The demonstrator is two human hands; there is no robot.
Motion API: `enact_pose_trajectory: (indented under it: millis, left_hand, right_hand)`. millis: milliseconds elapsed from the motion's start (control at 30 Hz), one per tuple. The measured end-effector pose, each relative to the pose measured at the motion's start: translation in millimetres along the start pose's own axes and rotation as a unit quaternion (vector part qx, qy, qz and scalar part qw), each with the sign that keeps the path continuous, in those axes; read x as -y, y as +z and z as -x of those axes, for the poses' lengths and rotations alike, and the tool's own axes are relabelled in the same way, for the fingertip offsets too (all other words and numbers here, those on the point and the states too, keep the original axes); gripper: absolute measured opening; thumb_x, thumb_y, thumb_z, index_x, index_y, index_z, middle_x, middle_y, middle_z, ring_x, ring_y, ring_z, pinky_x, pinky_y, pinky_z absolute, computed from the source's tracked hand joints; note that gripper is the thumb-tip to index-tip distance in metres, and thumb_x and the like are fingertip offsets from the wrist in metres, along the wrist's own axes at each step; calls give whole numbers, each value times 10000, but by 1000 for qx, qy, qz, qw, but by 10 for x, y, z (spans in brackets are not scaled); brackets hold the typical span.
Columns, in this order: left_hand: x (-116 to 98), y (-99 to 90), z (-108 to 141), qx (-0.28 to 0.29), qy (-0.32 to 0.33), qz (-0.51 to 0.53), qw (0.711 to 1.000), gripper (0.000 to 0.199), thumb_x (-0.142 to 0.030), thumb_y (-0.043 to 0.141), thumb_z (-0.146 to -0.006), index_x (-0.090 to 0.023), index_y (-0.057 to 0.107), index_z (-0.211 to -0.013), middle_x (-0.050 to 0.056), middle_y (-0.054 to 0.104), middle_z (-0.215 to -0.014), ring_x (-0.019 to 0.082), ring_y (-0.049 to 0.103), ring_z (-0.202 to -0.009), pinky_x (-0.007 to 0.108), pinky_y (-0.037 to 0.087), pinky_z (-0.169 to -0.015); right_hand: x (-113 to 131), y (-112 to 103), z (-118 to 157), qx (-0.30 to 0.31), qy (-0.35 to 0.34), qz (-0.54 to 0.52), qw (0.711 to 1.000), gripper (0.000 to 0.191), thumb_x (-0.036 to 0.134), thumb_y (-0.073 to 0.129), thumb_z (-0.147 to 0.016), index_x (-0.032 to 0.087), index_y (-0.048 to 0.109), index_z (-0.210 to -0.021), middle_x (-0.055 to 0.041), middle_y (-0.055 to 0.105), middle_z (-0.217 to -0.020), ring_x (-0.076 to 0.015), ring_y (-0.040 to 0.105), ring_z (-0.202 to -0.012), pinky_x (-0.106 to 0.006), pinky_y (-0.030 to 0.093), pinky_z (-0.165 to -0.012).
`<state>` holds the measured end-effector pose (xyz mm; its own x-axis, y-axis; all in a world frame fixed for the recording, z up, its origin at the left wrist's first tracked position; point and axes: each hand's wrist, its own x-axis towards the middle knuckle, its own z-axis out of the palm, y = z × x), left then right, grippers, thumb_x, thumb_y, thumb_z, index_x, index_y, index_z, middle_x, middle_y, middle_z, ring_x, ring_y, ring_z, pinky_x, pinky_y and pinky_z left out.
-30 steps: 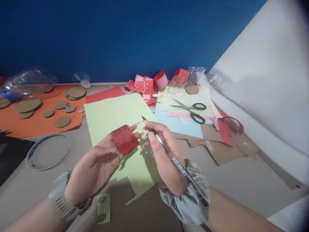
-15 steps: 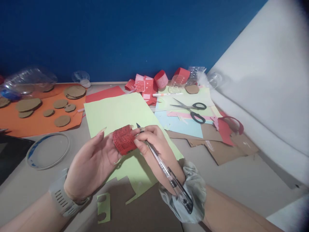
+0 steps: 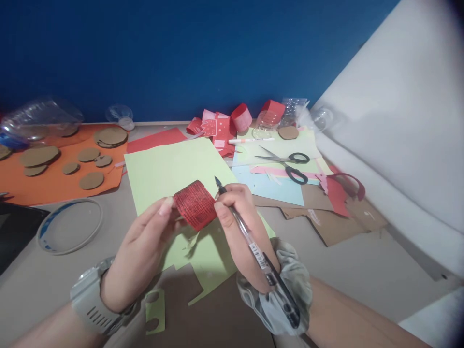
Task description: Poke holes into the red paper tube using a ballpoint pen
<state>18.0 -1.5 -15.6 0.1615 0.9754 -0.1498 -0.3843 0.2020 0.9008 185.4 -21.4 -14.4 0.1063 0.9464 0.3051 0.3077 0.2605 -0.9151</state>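
My left hand point(image 3: 145, 241) pinches the left edge of a red paper ring point(image 3: 195, 205) covered in dark pen lines. The ring is held tilted above a light green sheet point(image 3: 163, 164). Between the fingers of my right hand point(image 3: 242, 232) is a clear-barrelled pen point(image 3: 253, 249), its dark tip pointing up and away from me. My right thumb and fingers also meet the ring's right edge. A thin pale green scrap point(image 3: 192, 241) shows just below the ring.
Black-handled scissors point(image 3: 290, 162) lie spread on paper scraps at right, near brown cardboard point(image 3: 340, 224). Cardboard discs point(image 3: 39, 155) rest on an orange sheet point(image 3: 72, 188) at left, behind a clear ring point(image 3: 97, 227). Red paper pieces point(image 3: 224, 128) line the blue wall point(image 3: 217, 58).
My left hand has turned over, from palm up with fingers in the ring to pinching its left edge. The ring has rotated and shifted slightly right. The pen stays in my right hand.
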Motion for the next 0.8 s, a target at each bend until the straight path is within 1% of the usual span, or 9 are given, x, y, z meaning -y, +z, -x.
enact_pose_trajectory:
  millis: [100, 167, 233, 267, 333, 500, 633, 733, 800]
  left_hand:
    - [-33, -12, -38, -42, 76, -25, 996, 264, -340, 646, -1016, -226, 809, -842, 17, 738, -873, 172, 641, -843, 209, 541, -749]
    - [-47, -30, -55, -73, 105, -27, 991, 290, -322, 596, -1037, -242, 801, -848, 20, 711, -926, 191, 613, -922, 214, 526, -782]
    - [-46, -59, -49, -72, 110, -43, 990, 276, -352, 587, -1040, -253, 803, -901, 30, 708, -1022, 223, 589, -1046, 234, 508, -874]
    - [-43, -76, -37, -62, 101, -59, 991, 256, -375, 603, -1032, -249, 805, -939, 38, 710, -1070, 242, 578, -1096, 250, 496, -911]
    - [-40, -98, 3, -31, 87, -95, 991, 191, -404, 707, -966, -239, 802, -978, 41, 714, -1022, 247, 582, -1024, 253, 488, -865]
    - [-87, -38, 97, 46, 11, -133, 990, 189, -417, 762, -929, -232, 769, -969, 19, 708, -909, 196, 587, -824, 227, 482, -727]
    - [-117, 10, 95, 99, -76, -111, 986, 232, -400, 745, -950, -197, 730, -836, -7, 643, -737, 147, 541, -694, 208, 460, -661]
    - [-118, -19, 71, 156, -132, -41, 978, 282, -386, 772, -939, -177, 706, -762, -23, 654, -650, 104, 542, -592, 186, 459, -607]
    - [-119, -40, 57, 181, -137, 4, 974, 245, -372, 763, -952, -185, 715, -801, -12, 720, -654, 108, 619, -587, 186, 498, -614]
  right_hand:
    - [47, -38, -15, -22, 3, -16, 1000, 222, 338, 549, -1039, 249, 539, -836, -43, 494, -1007, -204, 564, -1036, -402, 506, -965]
    - [77, -53, -26, 13, 5, -30, 999, 243, 350, 542, -1041, 248, 527, -821, -41, 501, -992, -197, 570, -994, -405, 505, -967]
    - [96, -52, -32, 73, 5, -40, 997, 255, 365, 547, -1033, 249, 533, -806, -39, 523, -963, -198, 577, -958, -406, 517, -941]
    - [100, -48, -31, 98, 6, -41, 994, 250, 362, 557, -1026, 250, 539, -803, -38, 534, -950, -203, 580, -957, -407, 521, -934]
    - [97, -34, -26, 121, 6, -41, 992, 226, 339, 569, -1014, 252, 551, -806, -35, 545, -935, -207, 585, -962, -406, 525, -926]
    - [89, -29, -35, 95, -1, -86, 992, 250, 305, 529, -1023, 242, 526, -782, -22, 540, -907, -184, 577, -878, -365, 522, -848]
    - [147, -82, -74, 103, 93, -118, 983, 311, 370, 529, -1025, 243, 497, -743, 2, 515, -825, -176, 550, -790, -350, 501, -792]
    - [130, -112, -89, 123, 177, -148, 965, 315, 455, 489, -1041, 253, 581, -817, 9, 548, -783, -178, 562, -730, -340, 505, -731]
    - [53, -109, -95, 100, 162, -169, 967, 310, 497, 489, -1038, 264, 649, -910, -5, 628, -872, -181, 605, -772, -332, 522, -728]
